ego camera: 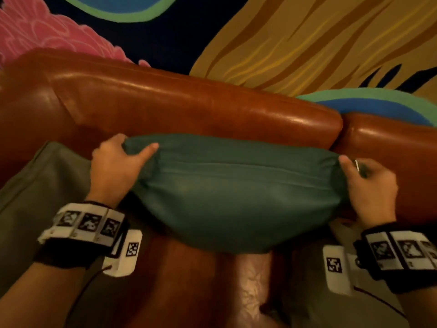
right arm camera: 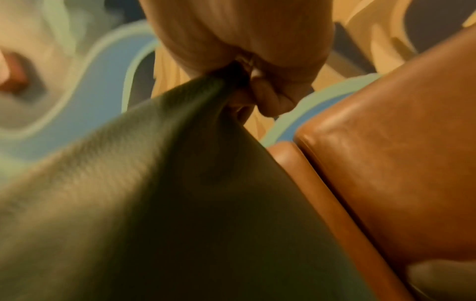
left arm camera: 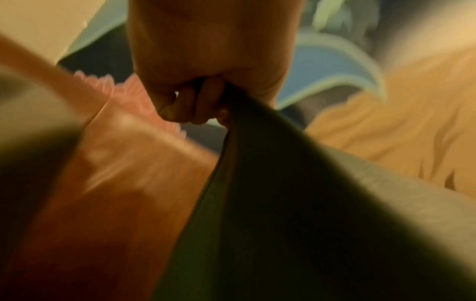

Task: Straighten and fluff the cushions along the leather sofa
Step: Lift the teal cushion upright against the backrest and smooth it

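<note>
- A painted wall (ego camera: 307, 43) fills the far side of the scene, with pink, blue, green and yellow shapes on a dark ground.
- The brown leather sofa (ego camera: 189, 102) runs left to right below it; its shiny backrest is split by a seam toward the right, and the seat shows in the near middle.
- The green cushion (ego camera: 236, 192) sits in the middle of the sofa, its far edge against the backrest and its near edge bulging over the seat; a seam line runs across its top.
- An olive cushion (ego camera: 42, 185) lies on the seat at the left, just beside the green one.
- Another pale cushion (ego camera: 307, 280) shows at the near right, mostly hidden by the right wrist band.
- The left hand (ego camera: 113, 166) grips the green cushion's left corner, fingers curled round bunched fabric, thumb on top.
- The right hand (ego camera: 371, 185) clamps the right corner likewise, fingers closed on gathered fabric.
</note>
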The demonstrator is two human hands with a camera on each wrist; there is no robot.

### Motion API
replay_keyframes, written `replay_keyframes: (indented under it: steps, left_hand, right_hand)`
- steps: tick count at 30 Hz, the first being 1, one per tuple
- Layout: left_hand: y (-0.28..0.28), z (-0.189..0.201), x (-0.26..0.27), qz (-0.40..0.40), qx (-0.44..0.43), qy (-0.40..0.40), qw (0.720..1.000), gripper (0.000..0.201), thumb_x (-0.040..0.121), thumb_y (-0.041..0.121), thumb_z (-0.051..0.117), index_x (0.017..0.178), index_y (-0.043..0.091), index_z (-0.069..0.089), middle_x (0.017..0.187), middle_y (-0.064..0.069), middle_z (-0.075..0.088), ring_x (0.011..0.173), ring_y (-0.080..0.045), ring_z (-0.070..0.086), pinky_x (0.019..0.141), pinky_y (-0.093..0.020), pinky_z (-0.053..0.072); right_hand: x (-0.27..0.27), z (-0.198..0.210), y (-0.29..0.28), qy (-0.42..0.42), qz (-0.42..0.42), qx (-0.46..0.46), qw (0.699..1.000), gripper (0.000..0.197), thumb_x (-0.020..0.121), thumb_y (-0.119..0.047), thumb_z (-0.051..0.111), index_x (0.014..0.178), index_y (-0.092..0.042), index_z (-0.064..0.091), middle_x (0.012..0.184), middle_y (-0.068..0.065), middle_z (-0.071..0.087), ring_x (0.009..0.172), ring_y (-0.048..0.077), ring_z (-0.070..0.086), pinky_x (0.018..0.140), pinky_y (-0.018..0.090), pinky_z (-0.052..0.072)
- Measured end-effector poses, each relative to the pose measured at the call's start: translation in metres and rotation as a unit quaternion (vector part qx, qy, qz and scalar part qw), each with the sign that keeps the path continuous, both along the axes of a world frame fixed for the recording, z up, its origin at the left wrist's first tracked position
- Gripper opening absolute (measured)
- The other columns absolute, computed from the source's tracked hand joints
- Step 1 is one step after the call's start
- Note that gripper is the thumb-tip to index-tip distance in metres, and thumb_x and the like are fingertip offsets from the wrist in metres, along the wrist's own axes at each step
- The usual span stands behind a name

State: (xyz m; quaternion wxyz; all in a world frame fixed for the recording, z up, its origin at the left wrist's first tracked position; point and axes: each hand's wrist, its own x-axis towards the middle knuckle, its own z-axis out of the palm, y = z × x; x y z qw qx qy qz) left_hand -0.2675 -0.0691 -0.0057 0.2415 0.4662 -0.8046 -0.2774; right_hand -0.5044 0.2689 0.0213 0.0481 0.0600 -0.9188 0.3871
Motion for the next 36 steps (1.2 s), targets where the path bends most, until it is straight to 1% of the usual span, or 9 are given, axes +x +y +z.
replay_keyframes:
  steps: [2, 6, 10, 16, 19, 25, 28, 31, 36]
  left_hand:
    - [-0.007, 0.012, -0.008, -0.004, 0.132, 0.167, 0.977, 0.030, 0.087, 0.041, 0.069, 0.083, 0.012, 0.063, 0.075, 0.001, 0.067, 0.081, -0.017, 0.064, 0.080, -0.031, 0.052]
    - [0.001, -0.004, -0.009, -0.060, 0.508, 0.390, 0.765, 0.049, 0.055, 0.035, 0.085, 0.096, 0.010, 0.074, 0.102, -0.006, 0.073, 0.099, -0.018, 0.069, 0.094, -0.031, 0.053]
    - [0.016, -0.029, 0.005, -0.069, 0.559, 0.407, 0.719, 0.063, 0.073, 0.018, 0.060, 0.135, 0.007, 0.054, 0.132, -0.010, 0.062, 0.123, -0.024, 0.058, 0.108, -0.037, 0.039]
    - [0.014, -0.034, -0.002, -0.035, 0.266, 0.322, 0.908, 0.006, 0.091, 0.016, 0.065, 0.094, 0.014, 0.070, 0.089, 0.000, 0.074, 0.087, -0.011, 0.067, 0.082, -0.030, 0.054]
    - [0.010, -0.029, -0.004, -0.018, 0.085, 0.233, 0.969, 0.029, 0.083, 0.032, 0.075, 0.074, 0.007, 0.061, 0.070, -0.004, 0.061, 0.067, -0.009, 0.051, 0.064, -0.030, 0.044]
    - [0.000, -0.058, -0.037, 0.101, 0.066, 0.129, 0.984, 0.048, 0.088, 0.051, 0.062, 0.102, 0.008, 0.048, 0.107, -0.011, 0.052, 0.107, -0.025, 0.049, 0.089, -0.033, 0.035]
    - [-0.001, -0.063, -0.026, 0.141, 0.031, 0.089, 0.986, 0.058, 0.097, 0.046, 0.049, 0.130, 0.000, 0.045, 0.134, -0.024, 0.041, 0.127, -0.039, 0.038, 0.106, -0.039, 0.026]
    - [0.043, -0.063, -0.009, -0.033, -0.203, 0.072, 0.976, 0.054, 0.100, 0.038, 0.041, 0.143, 0.006, 0.038, 0.145, -0.026, 0.036, 0.137, -0.041, 0.030, 0.114, -0.046, 0.019]
    - [0.109, -0.122, -0.001, -0.342, -0.360, -0.084, 0.864, 0.057, 0.100, 0.057, 0.020, 0.153, 0.042, 0.004, 0.164, -0.001, -0.005, 0.150, -0.029, -0.007, 0.104, -0.075, 0.005]
  right_hand:
    - [-0.011, -0.006, -0.002, -0.024, -0.046, -0.055, 0.997, 0.032, 0.091, -0.044, 0.067, 0.106, -0.017, 0.061, 0.108, 0.004, 0.062, 0.101, 0.022, 0.057, 0.087, 0.036, 0.044]
    - [-0.011, -0.047, -0.005, -0.317, -0.004, -0.362, 0.877, 0.037, 0.098, -0.045, 0.053, 0.125, -0.019, 0.057, 0.124, 0.005, 0.067, 0.109, 0.021, 0.066, 0.090, 0.034, 0.055]
    - [0.007, -0.082, 0.001, -0.350, 0.023, -0.449, 0.822, 0.042, 0.100, -0.012, 0.052, 0.141, -0.019, 0.047, 0.131, 0.007, 0.065, 0.122, 0.020, 0.061, 0.102, 0.031, 0.050]
    - [0.011, -0.070, 0.000, -0.220, 0.000, -0.361, 0.906, 0.008, 0.085, -0.010, 0.071, 0.091, -0.009, 0.066, 0.077, -0.007, 0.077, 0.074, 0.003, 0.071, 0.082, 0.026, 0.057]
    - [0.008, -0.048, 0.004, -0.130, 0.002, -0.314, 0.940, 0.021, 0.086, -0.017, 0.075, 0.074, -0.017, 0.058, 0.060, -0.012, 0.069, 0.057, -0.001, 0.061, 0.058, 0.015, 0.051]
    - [-0.019, -0.075, -0.011, -0.159, -0.009, -0.236, 0.959, 0.015, 0.096, -0.027, 0.064, 0.098, -0.013, 0.065, 0.088, 0.000, 0.073, 0.062, -0.006, 0.062, 0.055, 0.011, 0.046]
    - [-0.021, -0.085, -0.007, -0.160, -0.028, -0.157, 0.974, 0.049, 0.101, -0.037, 0.052, 0.145, -0.016, 0.046, 0.146, 0.009, 0.050, 0.125, 0.015, 0.055, 0.093, 0.019, 0.047]
    - [0.023, -0.081, -0.006, 0.068, 0.134, -0.030, 0.988, 0.055, 0.102, -0.034, 0.046, 0.152, -0.015, 0.035, 0.157, 0.006, 0.033, 0.148, 0.018, 0.022, 0.122, 0.030, 0.015]
    - [0.086, -0.129, -0.033, 0.214, 0.428, 0.212, 0.852, 0.059, 0.104, -0.052, 0.024, 0.158, -0.038, 0.004, 0.162, 0.002, 0.020, 0.154, 0.020, -0.008, 0.120, 0.048, 0.002]
